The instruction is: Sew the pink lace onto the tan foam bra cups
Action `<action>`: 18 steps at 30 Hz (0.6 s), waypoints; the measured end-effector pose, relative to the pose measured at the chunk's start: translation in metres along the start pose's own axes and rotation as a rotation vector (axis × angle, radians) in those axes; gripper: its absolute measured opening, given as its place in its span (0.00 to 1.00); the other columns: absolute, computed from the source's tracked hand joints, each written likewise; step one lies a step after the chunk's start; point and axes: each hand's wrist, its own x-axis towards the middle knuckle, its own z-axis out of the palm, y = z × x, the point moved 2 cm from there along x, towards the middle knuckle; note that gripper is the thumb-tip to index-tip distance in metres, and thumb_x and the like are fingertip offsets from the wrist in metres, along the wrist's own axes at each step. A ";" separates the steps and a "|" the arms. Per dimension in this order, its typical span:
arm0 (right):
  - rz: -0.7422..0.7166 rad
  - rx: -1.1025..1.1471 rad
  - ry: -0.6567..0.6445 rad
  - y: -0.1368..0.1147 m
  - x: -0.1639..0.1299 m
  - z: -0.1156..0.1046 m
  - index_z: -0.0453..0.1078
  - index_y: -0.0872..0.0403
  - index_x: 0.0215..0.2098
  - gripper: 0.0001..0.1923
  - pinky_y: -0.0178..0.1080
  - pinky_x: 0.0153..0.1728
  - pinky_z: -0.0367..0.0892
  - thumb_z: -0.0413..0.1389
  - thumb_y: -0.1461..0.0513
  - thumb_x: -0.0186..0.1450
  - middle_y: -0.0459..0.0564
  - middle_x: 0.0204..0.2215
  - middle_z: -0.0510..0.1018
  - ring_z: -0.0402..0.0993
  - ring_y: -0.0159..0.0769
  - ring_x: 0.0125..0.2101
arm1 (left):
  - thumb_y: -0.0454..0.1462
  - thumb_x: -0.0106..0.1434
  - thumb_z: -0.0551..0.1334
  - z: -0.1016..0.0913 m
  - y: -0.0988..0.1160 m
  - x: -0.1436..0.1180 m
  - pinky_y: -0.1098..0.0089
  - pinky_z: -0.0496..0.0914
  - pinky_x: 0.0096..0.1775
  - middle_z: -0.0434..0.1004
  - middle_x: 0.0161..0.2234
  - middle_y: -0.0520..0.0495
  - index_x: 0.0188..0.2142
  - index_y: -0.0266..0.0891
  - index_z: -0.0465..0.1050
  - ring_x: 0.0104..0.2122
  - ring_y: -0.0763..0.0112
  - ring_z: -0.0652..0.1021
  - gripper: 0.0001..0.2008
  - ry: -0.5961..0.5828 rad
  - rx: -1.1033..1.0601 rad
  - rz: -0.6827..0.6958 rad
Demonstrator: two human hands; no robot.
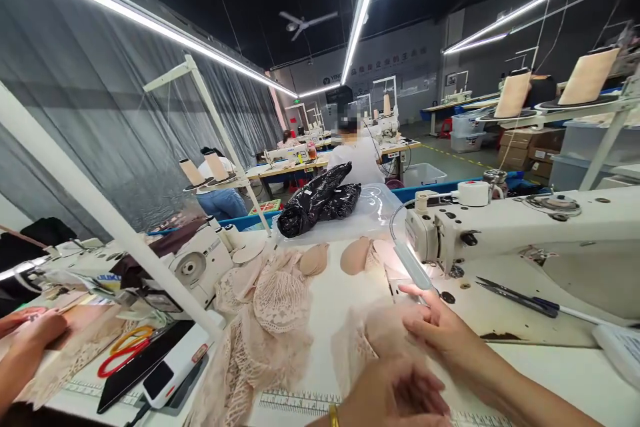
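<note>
Both hands are pressing a lace piece flat on the surface beside the machine: right hand spread, left hand loosely curled. Lace looks light, limp, snag-prone; edges seem best for holding.

Two bare hands in view — left hand, right hand. No gloves, no sleeves showing on either forearm as far as the picture reaches. Gold bracelet on the left wrist — thin band, partly cut off by the bottom edge. No rings visible on the fingers.
</note>
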 end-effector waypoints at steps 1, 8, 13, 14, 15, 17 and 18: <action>-0.032 0.051 0.030 -0.003 -0.005 0.009 0.60 0.49 0.65 0.38 0.40 0.35 0.65 0.66 0.49 0.61 0.38 0.24 0.69 0.70 0.39 0.29 | 0.59 0.60 0.68 0.011 -0.006 -0.009 0.53 0.75 0.45 0.83 0.41 0.37 0.46 0.42 0.75 0.43 0.50 0.83 0.26 -0.017 -0.252 -0.120; -0.097 0.259 0.030 0.011 -0.057 0.042 0.57 0.43 0.65 0.39 0.41 0.41 0.65 0.68 0.49 0.62 0.41 0.30 0.73 0.70 0.36 0.33 | 0.31 0.63 0.71 -0.009 0.004 -0.020 0.68 0.76 0.51 0.83 0.50 0.42 0.50 0.40 0.78 0.49 0.65 0.82 0.15 0.879 -1.077 -0.161; -0.063 0.348 -0.003 0.016 -0.069 0.037 0.49 0.40 0.69 0.46 0.44 0.44 0.67 0.69 0.48 0.62 0.43 0.35 0.76 0.75 0.39 0.36 | 0.32 0.58 0.74 -0.010 0.015 -0.012 0.65 0.77 0.50 0.85 0.44 0.43 0.51 0.37 0.79 0.46 0.60 0.83 0.20 0.739 -1.053 -0.223; -0.069 0.376 0.018 0.014 -0.069 0.036 0.51 0.40 0.69 0.46 0.45 0.46 0.67 0.70 0.48 0.61 0.43 0.36 0.76 0.76 0.40 0.38 | 0.37 0.59 0.73 -0.007 0.015 -0.011 0.63 0.78 0.51 0.85 0.45 0.43 0.50 0.37 0.79 0.47 0.58 0.83 0.19 0.667 -1.100 -0.272; -0.076 0.399 0.052 0.012 -0.068 0.034 0.53 0.40 0.68 0.45 0.45 0.47 0.68 0.70 0.48 0.60 0.44 0.37 0.77 0.76 0.41 0.39 | 0.42 0.62 0.72 -0.004 0.016 -0.011 0.60 0.78 0.51 0.85 0.46 0.42 0.50 0.38 0.79 0.48 0.56 0.83 0.19 0.597 -1.155 -0.322; -0.091 0.427 0.137 0.010 -0.068 0.031 0.58 0.41 0.65 0.42 0.43 0.46 0.68 0.71 0.48 0.59 0.44 0.36 0.77 0.76 0.41 0.40 | 0.50 0.64 0.68 0.001 0.018 -0.011 0.55 0.77 0.53 0.84 0.49 0.40 0.51 0.38 0.80 0.51 0.51 0.82 0.22 0.479 -1.230 -0.360; -0.097 0.436 0.173 0.010 -0.069 0.030 0.59 0.41 0.64 0.41 0.43 0.46 0.68 0.71 0.48 0.59 0.44 0.36 0.77 0.75 0.41 0.40 | 0.51 0.65 0.68 0.002 0.020 -0.011 0.54 0.77 0.54 0.83 0.51 0.39 0.51 0.38 0.79 0.52 0.50 0.81 0.23 0.440 -1.229 -0.331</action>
